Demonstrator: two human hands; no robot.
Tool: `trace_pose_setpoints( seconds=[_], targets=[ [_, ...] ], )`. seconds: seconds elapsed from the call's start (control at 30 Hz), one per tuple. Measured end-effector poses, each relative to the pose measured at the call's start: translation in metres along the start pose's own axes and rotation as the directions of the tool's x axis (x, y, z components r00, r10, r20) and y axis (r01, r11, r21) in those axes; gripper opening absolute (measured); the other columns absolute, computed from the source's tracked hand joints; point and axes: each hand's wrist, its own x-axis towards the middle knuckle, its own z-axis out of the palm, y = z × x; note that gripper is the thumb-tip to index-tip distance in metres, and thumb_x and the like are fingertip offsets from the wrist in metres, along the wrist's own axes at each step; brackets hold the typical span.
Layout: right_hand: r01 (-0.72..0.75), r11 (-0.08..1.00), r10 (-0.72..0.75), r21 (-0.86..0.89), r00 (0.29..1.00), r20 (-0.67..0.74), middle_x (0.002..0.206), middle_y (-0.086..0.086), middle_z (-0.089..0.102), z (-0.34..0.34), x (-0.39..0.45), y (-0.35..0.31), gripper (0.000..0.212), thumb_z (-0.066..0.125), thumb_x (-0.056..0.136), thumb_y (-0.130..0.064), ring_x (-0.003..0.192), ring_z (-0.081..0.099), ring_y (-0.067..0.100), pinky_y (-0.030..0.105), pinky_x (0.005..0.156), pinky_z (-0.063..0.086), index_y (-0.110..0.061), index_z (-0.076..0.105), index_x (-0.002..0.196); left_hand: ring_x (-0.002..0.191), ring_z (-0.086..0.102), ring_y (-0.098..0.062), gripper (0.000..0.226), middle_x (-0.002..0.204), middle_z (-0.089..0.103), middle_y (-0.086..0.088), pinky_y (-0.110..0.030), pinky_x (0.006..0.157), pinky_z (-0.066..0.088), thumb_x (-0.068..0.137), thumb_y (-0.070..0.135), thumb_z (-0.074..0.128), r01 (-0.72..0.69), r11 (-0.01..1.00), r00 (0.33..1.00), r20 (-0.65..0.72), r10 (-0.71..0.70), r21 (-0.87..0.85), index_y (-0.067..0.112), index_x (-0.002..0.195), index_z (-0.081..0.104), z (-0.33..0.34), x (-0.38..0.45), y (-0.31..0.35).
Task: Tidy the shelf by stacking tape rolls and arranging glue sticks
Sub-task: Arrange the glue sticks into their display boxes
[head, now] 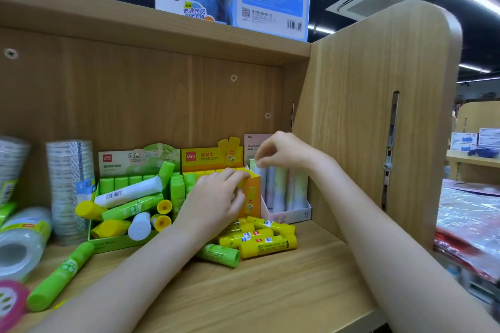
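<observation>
Our right hand [281,153] pinches a pastel stick's [259,170] cap; our left hand [216,197] curls on the yellow box [253,192]. We judge the sticks light, rigid and slick, so we grip mid-barrel.

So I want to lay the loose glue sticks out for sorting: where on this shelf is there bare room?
The shelf board is bare in front, between the two forearms, from the yellow glue sticks to the front edge. It is crowded left around the green box and tape rolls.

Tape roll [16,249] cut off at left edge; pink roll [10,303] too.
</observation>
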Motion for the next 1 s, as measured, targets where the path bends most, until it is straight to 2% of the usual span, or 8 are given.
trace_pose_setpoints(
  seconds=[0.1,0.23,0.37,0.43,0.53,0.73,0.83,1.0],
  targets=[
    [0.058,0.997,-0.058,-0.058,0.998,0.008,0.094,-0.004,0.058,0.011,-0.002,0.005,0.023,0.071,0.080,-0.018,0.085,0.050,0.007,0.014,0.065,0.036,-0.014,0.069,0.103,0.093,0.060,-0.020,0.050,0.104,0.063,0.003,-0.032,0.081,0.041,0.083,0.040,0.025,-0.014,0.999,1.000,-0.004,0.014,0.030,0.018,0.112,0.060,-0.002,0.000,0.003],
    [0.113,0.993,-0.110,0.038,0.990,-0.084,0.097,0.001,0.064,0.019,-0.005,0.014,0.018,0.072,0.079,-0.013,0.089,0.054,0.010,0.021,0.078,0.040,-0.013,0.067,0.096,0.105,0.055,-0.017,0.058,0.112,0.060,0.003,-0.032,0.091,0.036,0.080,0.051,0.017,0.069,0.996,0.998,0.010,-0.069,-0.061,0.017,0.106,0.057,-0.006,0.018,0.011],
    [0.132,0.988,-0.124,0.082,0.987,-0.102,0.085,-0.004,0.059,0.022,-0.006,0.018,0.014,0.072,0.079,-0.015,0.083,0.055,0.010,0.020,0.071,0.040,-0.017,0.063,0.089,0.112,0.053,-0.026,0.030,0.121,0.061,-0.005,-0.034,0.093,0.038,0.097,0.030,0.038,0.184,0.974,0.982,0.059,-0.177,-0.131,0.017,0.120,0.053,-0.003,0.045,0.017],
    [0.125,0.976,-0.102,0.177,0.986,-0.132,0.081,-0.006,0.058,0.020,-0.005,0.021,0.014,0.070,0.080,-0.012,0.080,0.055,0.010,0.017,0.065,0.039,-0.019,0.061,0.087,0.119,0.051,-0.026,0.034,0.129,0.058,-0.006,-0.032,0.096,0.037,0.097,0.023,0.040,0.183,0.977,0.980,0.103,-0.172,-0.109,0.018,0.129,0.051,0.003,0.052,0.018],
    [0.114,0.946,-0.052,0.303,0.977,-0.205,0.085,-0.003,0.059,0.012,-0.007,0.021,0.010,0.067,0.082,-0.012,0.081,0.054,0.010,0.014,0.062,0.038,-0.016,0.063,0.090,0.122,0.049,-0.021,0.033,0.132,0.056,-0.003,-0.027,0.097,0.034,0.096,0.016,0.041,0.182,0.977,0.979,0.112,-0.170,-0.109,0.014,0.124,0.058,0.010,0.055,0.014],
    [0.102,0.958,-0.030,0.270,0.966,-0.258,0.087,-0.003,0.055,-0.012,-0.024,0.015,0.011,0.056,0.086,-0.009,0.076,0.047,0.008,0.012,0.055,0.037,-0.015,0.059,0.095,0.115,0.050,-0.015,0.029,0.124,0.058,-0.002,-0.022,0.092,0.033,0.096,0.013,0.043,0.230,0.949,0.970,0.129,-0.205,-0.218,0.016,0.118,0.061,0.003,0.065,0.007],
    [0.100,0.960,-0.021,0.260,0.957,-0.290,0.091,-0.001,0.055,-0.019,-0.030,0.014,0.011,0.053,0.086,-0.008,0.078,0.048,0.011,0.014,0.054,0.037,-0.018,0.055,0.090,0.115,0.052,-0.017,0.028,0.125,0.060,-0.004,-0.022,0.089,0.036,0.094,0.014,0.047,0.272,0.948,0.953,0.185,-0.241,-0.165,0.015,0.117,0.064,0.002,0.080,0.010],
    [0.092,0.963,-0.014,0.253,0.955,-0.295,0.098,0.004,0.057,-0.020,-0.034,0.012,0.013,0.050,0.085,-0.007,0.083,0.051,0.015,0.018,0.055,0.043,-0.017,0.055,0.091,0.084,0.050,-0.010,0.021,0.104,0.067,-0.005,-0.019,0.070,0.035,0.088,0.016,0.058,0.346,0.934,0.925,0.200,-0.323,-0.092,0.012,0.105,0.070,0.007,0.098,0.022]
  ],
)
